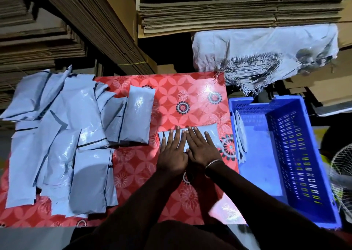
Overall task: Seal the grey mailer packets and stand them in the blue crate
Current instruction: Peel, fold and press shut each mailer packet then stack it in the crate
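Observation:
A grey mailer packet (pixel 211 133) lies flat on the red flowered table top (pixel 182 89), close to the table's right edge. My left hand (pixel 172 150) and my right hand (pixel 202 148) press down on it side by side, fingers straight, covering most of it. A heap of several grey mailer packets (pixel 62 135) covers the left half of the table, one of them (pixel 138 114) lying apart at the heap's right side. The blue crate (pixel 297 154) stands to the right of the table. One packet (pixel 240 135) stands against its left wall.
Stacks of flattened cardboard (pixel 209 9) rise behind the table. A frayed white woven sack (pixel 266 55) hangs over cardboard behind the crate. A wire fan guard (pixel 342 177) shows at the right edge.

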